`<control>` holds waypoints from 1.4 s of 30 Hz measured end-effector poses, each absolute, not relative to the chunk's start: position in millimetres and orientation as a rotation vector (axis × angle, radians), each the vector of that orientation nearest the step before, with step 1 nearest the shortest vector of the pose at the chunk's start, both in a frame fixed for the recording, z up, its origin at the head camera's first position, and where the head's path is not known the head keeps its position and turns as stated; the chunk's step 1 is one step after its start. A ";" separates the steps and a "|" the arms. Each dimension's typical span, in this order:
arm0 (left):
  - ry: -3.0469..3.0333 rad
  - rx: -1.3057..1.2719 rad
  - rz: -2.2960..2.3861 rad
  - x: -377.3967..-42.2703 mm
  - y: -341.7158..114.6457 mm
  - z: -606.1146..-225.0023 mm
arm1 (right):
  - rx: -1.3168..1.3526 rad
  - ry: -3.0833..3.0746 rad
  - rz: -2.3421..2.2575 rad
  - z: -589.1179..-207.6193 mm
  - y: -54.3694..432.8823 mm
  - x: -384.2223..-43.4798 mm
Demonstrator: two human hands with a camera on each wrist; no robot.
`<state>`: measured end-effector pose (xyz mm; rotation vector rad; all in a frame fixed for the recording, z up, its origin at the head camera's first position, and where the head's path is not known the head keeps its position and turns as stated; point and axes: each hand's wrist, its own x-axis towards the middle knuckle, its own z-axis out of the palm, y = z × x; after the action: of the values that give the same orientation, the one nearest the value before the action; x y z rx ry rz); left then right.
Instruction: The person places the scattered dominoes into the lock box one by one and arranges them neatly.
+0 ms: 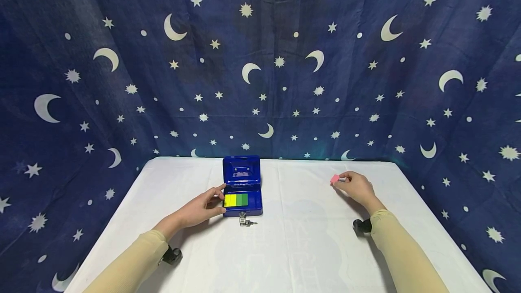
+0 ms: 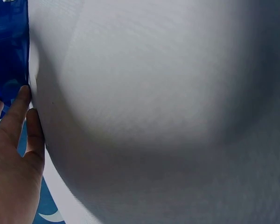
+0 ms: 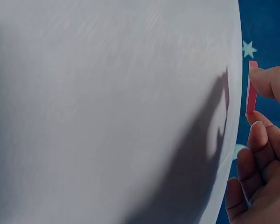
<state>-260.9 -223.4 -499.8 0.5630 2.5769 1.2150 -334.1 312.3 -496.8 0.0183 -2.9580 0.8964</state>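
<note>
A small flat pink block [image 1: 334, 179] is pinched between the thumb and fingertips of my right hand [image 1: 358, 188], over the right part of the table. In the right wrist view this pink block [image 3: 252, 88] shows as a thin upright slab, with the other fingers loosely bent below it. My left hand [image 1: 201, 207] touches the left side of an open blue cash box [image 1: 254, 200], fingers spread and thumb at its front corner. Inside, against the left wall, yellow and green flat blocks [image 1: 236, 200] lie in a row. The box's lid [image 1: 242, 169] stands raised at the back.
Keys [image 1: 249, 223] hang from the lock [image 1: 242, 217] at the box's front. A white cloth covers the table [image 1: 293, 248]. Behind and beside it hangs a dark blue curtain [image 1: 281, 35] with moons and stars. Black wrist cameras [image 1: 172, 256] sit under both sleeves.
</note>
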 end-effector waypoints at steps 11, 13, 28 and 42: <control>2.564 0.549 1.257 -258.2 -223.7 -501.2 | 0.124 -2.925 0.931 -498.5 290.2 -335.4; 2.567 0.547 1.255 -257.8 -223.7 -501.2 | 0.150 -2.919 0.953 -499.2 285.2 -335.1; 2.557 0.595 1.269 -258.1 -224.3 -502.4 | 0.356 -2.889 0.979 -496.9 237.6 -324.2; 2.567 0.560 1.253 -259.6 -223.9 -500.8 | 0.535 -2.860 1.014 -489.4 202.3 -312.9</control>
<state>-259.6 -223.9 -500.8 0.5595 2.5675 1.2532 -312.9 202.3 -489.4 0.5355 -2.8605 1.0143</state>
